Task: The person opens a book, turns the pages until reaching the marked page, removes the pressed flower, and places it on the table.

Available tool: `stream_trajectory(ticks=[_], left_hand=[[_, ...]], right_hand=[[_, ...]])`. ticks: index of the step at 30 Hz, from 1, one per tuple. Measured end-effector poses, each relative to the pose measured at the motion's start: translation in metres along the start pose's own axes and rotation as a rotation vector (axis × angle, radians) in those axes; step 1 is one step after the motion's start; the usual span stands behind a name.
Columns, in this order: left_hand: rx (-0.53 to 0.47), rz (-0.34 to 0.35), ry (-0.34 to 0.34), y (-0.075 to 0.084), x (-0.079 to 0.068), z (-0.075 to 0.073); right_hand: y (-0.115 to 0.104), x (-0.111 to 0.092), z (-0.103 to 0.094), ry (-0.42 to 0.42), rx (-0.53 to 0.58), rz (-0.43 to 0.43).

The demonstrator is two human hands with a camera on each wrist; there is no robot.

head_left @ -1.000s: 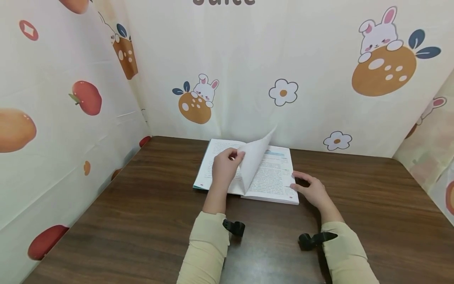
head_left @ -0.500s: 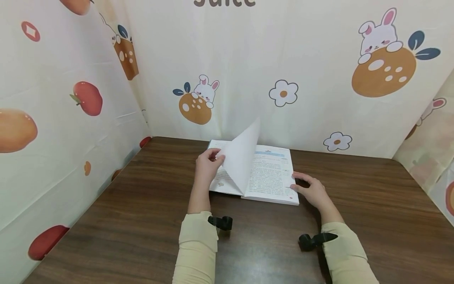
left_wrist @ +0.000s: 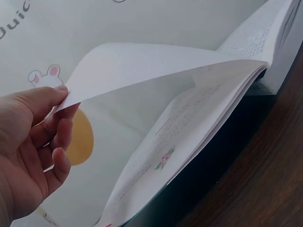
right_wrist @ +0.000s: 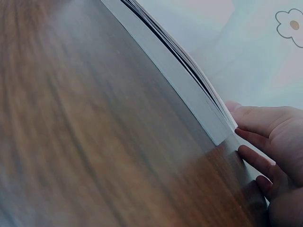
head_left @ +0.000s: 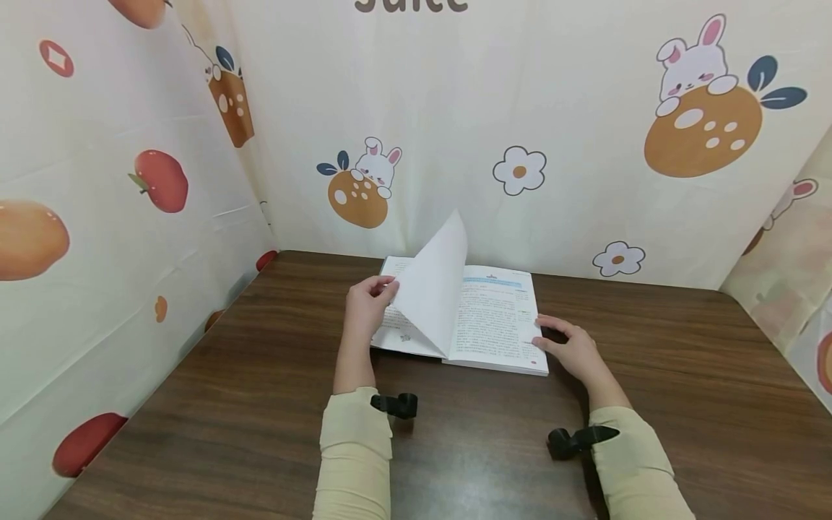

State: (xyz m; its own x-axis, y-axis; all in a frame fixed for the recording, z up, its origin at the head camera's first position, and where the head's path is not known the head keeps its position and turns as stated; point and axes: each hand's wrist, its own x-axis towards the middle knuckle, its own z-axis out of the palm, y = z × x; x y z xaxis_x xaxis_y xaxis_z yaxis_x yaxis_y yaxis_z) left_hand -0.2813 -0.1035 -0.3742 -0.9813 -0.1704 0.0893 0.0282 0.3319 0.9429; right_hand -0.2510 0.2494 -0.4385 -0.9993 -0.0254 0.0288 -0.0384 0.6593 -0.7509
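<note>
An open book [head_left: 494,325] with printed pages lies near the back of the table. My left hand [head_left: 367,307] pinches the outer edge of a single page [head_left: 432,285] between thumb and fingers. That page [left_wrist: 142,64] stands raised and curved over the left half of the book, its far corner pointing up. In the left wrist view, the left hand's [left_wrist: 35,137] other fingers are curled below the page. My right hand [head_left: 575,352] holds the book's right edge. In the right wrist view, the right hand [right_wrist: 279,146] has its thumb on the top page and fingers against the page block's side.
The brown wooden table [head_left: 247,404] extends in front of the book and to both sides. A white curtain [head_left: 448,94] printed with rabbits, fruit and flowers hangs right behind the book, with more of it on the left and right.
My left hand has moved left, carrying the pinched page from over the book's middle toward its left side. More of the right-hand page shows. My right hand has stayed in place.
</note>
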Motion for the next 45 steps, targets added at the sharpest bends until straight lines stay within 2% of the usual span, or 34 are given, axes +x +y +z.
stream_trajectory(ticks=[6, 12, 16, 22, 31, 45], left_hand=[[0.008, -0.031, 0.015, -0.003, -0.001, -0.009], [0.131, -0.058, 0.013, -0.011, -0.001, -0.019], [0.216, -0.131, -0.014, -0.018, -0.001, -0.027], [0.319, -0.226, -0.096, -0.027, -0.002, -0.038], [0.436, -0.265, -0.187, -0.035, -0.005, -0.046], [0.506, -0.280, -0.197, -0.038, -0.009, -0.043]], right_hand=[[0.001, 0.000, 0.001, -0.005, -0.003, 0.002], [0.003, 0.001, 0.000, -0.010, -0.007, 0.008], [0.003, 0.000, 0.000, -0.011, -0.005, 0.000], [0.003, 0.001, 0.000, -0.013, -0.010, -0.001], [0.002, 0.000, 0.001, -0.008, -0.003, -0.006], [0.002, 0.000, 0.001, -0.005, 0.008, -0.009]])
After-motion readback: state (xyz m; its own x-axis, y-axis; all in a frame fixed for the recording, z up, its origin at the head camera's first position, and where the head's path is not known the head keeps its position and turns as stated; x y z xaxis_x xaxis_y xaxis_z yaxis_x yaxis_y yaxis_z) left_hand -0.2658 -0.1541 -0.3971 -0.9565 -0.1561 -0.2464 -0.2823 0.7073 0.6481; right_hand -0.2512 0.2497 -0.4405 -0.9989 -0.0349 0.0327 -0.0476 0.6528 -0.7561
